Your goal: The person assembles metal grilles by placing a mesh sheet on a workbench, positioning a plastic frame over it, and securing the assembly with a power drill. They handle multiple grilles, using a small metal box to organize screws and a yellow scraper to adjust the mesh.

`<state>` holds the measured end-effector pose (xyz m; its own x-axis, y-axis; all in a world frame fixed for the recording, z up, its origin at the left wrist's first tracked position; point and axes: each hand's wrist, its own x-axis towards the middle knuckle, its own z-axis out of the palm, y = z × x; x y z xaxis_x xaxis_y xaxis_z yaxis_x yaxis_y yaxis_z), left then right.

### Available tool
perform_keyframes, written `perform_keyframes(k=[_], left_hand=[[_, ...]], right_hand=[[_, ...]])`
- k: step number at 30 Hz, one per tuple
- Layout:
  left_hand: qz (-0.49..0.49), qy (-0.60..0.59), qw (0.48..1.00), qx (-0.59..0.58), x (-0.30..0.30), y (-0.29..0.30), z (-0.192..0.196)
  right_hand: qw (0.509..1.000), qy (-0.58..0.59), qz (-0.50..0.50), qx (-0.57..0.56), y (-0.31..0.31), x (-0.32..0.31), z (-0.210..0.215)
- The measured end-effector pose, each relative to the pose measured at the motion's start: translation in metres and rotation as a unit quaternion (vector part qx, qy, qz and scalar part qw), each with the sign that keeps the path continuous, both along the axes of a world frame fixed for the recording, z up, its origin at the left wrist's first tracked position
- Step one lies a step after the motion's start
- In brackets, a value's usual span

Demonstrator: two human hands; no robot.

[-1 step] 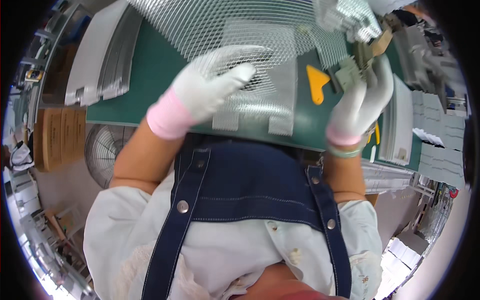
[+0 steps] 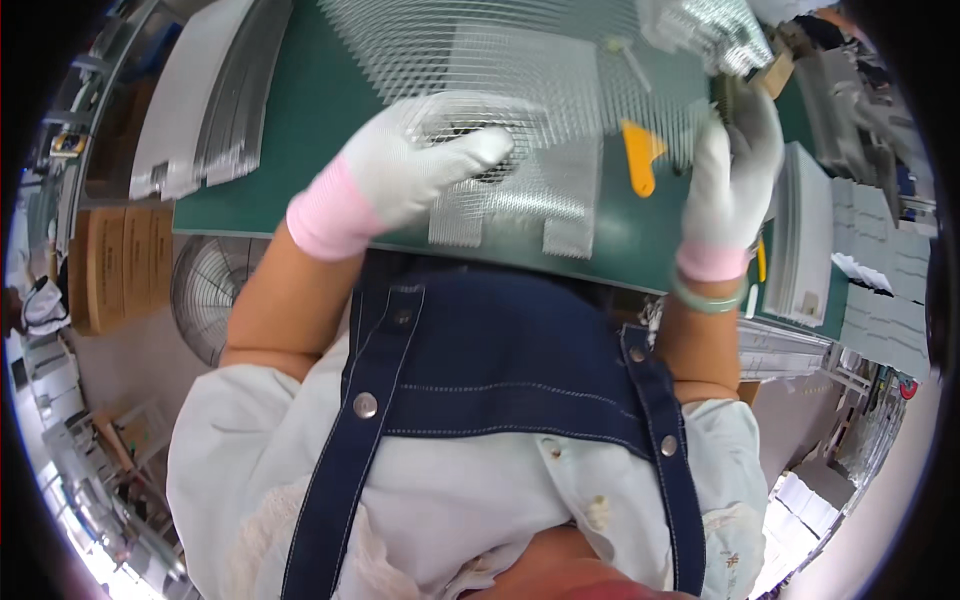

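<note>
My left hand (image 2: 425,165), in a white glove with a pink cuff, grips the near part of a large clear sheet with a fine ridged or mesh pattern (image 2: 400,45). Its thumb lies on top of the sheet, and the fingers show through it. Beneath is a smaller clear ridged piece with two tabs on its near edge (image 2: 572,200), flat on the green table. My right hand (image 2: 735,185), gloved alike, is raised beside the sheet's right edge. Its fingertips are blurred, so whether it holds anything is unclear. A yellow scraper (image 2: 641,165) lies between the hands.
Stacks of long pale strips stand on the green table (image 2: 300,150) at the left (image 2: 195,90) and right (image 2: 803,235). Crumpled clear plastic (image 2: 715,35) lies at the back right. Cardboard boxes (image 2: 120,270) and a fan (image 2: 205,295) are on the floor at the left.
My right hand has moved slightly right. The clear sheet has shifted a little to the right, with my left hand still on it.
</note>
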<state>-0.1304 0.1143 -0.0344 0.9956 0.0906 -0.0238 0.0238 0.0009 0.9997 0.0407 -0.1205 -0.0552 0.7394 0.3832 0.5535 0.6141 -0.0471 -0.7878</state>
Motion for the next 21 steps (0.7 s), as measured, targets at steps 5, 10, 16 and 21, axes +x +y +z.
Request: perform_keyframes(k=[5, 10, 16, 21], left_hand=[[0.145, 0.089, 0.981, 0.096, -0.017, -0.010, -0.049], [0.242, 0.077, 0.894, 0.369, -0.024, -0.021, -0.103], [0.212, 0.131, 0.869, 0.428, -0.013, -0.015, -0.130], [0.170, 0.218, 0.854, 0.441, -0.008, -0.014, -0.132]], right_hand=[[0.960, 0.274, 0.009, -0.048, -0.014, -0.044, -0.033], [0.938, 0.091, -0.128, -0.310, -0.011, -0.060, -0.075], [0.895, 0.060, -0.113, -0.427, 0.005, -0.036, -0.120], [0.839, 0.082, -0.120, -0.525, 0.018, -0.035, -0.120]])
